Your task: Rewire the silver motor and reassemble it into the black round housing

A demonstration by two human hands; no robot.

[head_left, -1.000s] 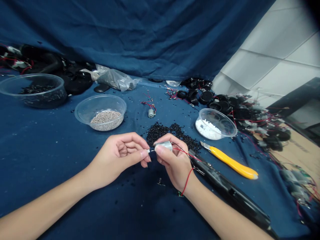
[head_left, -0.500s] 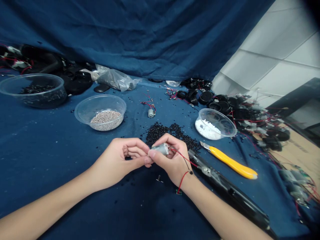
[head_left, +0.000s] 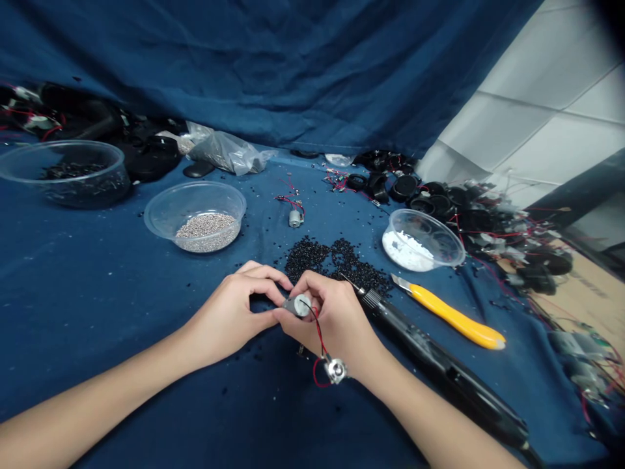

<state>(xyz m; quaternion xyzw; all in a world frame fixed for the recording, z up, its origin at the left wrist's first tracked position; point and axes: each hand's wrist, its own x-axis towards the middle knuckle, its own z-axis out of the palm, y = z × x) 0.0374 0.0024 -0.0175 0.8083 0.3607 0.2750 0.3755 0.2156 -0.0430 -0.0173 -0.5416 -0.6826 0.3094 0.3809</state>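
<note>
Navy cloth worktop (head_left: 97, 339), draped up behind. Item: small silver DC motor (head_left: 299, 305), near centre, pinched between left hand (head_left: 229, 312) and right hand (head_left: 336, 322), both together and clamped on its casing. Step in hand: two-handed handling of this wired motor. Red and black leads (head_left: 318, 332) run to a small round metal part (head_left: 336, 370) just beside the right wrist. Just beyond: black plastic pellets (head_left: 312, 257). Right: black pen-shaped tool (head_left: 439, 371), yellow utility knife (head_left: 454, 319), clear tub of white granules (head_left: 420, 241). Far left: clear tub of silver beads (head_left: 195, 218).
</note>
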